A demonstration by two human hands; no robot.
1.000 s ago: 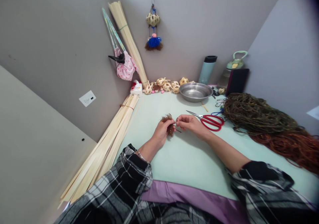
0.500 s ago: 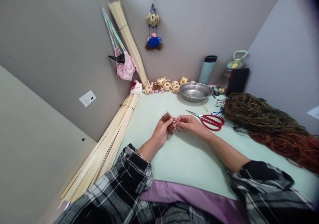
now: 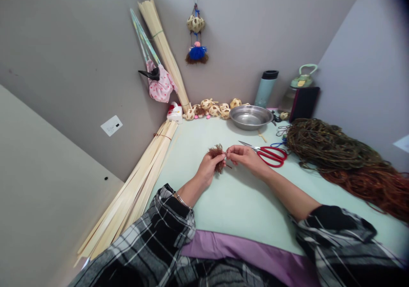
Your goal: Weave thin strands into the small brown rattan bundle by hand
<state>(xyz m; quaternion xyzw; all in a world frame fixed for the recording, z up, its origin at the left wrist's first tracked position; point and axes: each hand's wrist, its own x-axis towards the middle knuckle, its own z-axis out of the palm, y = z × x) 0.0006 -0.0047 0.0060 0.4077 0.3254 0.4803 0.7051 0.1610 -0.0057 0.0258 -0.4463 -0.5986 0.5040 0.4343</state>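
Note:
My left hand [image 3: 209,164] is closed around a brown tassel [image 3: 215,151], whose frayed ends stick out above and below the thumb. Right beside it, my right hand [image 3: 242,156] has thumb and forefinger pinched together at the tassel's right side. What that pinch holds is too small to make out. A short dark cord end [image 3: 228,166] pokes out below the fingertips. Red-handled scissors [image 3: 271,156] lie just beyond my right wrist, blades pointing left.
A steel bowl [image 3: 251,117] and woven balls [image 3: 214,110] line the back of the table. Dark green yarn [image 3: 335,144] and rust-brown yarn [image 3: 367,189] lie at right. Pale flat strips [image 3: 140,180] lean at left. A tumbler [image 3: 266,90] stands behind the bowl.
The tassel and my left thumb have shifted slightly right and turned a little. My right fingertips stay pinched close beside them. The other things have not moved.

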